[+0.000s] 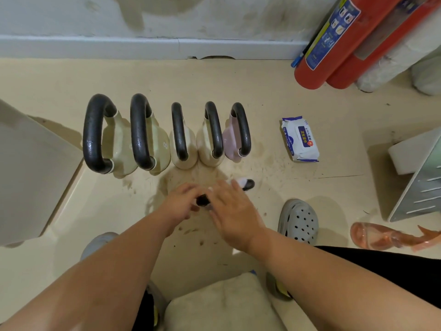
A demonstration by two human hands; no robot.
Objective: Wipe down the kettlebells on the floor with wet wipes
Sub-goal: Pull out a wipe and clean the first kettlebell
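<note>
Nearest the camera, two bare forearms reach forward over a pale padded seat edge toward the row of kettlebells. Both hands meet on a sixth, small kettlebell standing just in front of that row: its black handle shows in the gap between the hands and again past the right fingertips, beside a bit of pinkish-white body. The left hand is curled around the handle's near part. The right hand lies flat over the top with fingers spread and extended; a scrap of white shows at their tips, but whether it is a wipe under the palm I cannot tell.

Five kettlebells stand side by side in the row, all with black handles: four with cream bodies, the first at the left end, the second marked "8", then the third and fourth, and at the right end a pale pink kettlebell.

Right of the row lies one pack of wet wipes, white and blue, its label in Chinese with "75%" readable. Behind and right of the row, two red fire extinguishers stand by the wall, their blue instruction label too small to read. One grey perforated clog is right of the hands.
</note>
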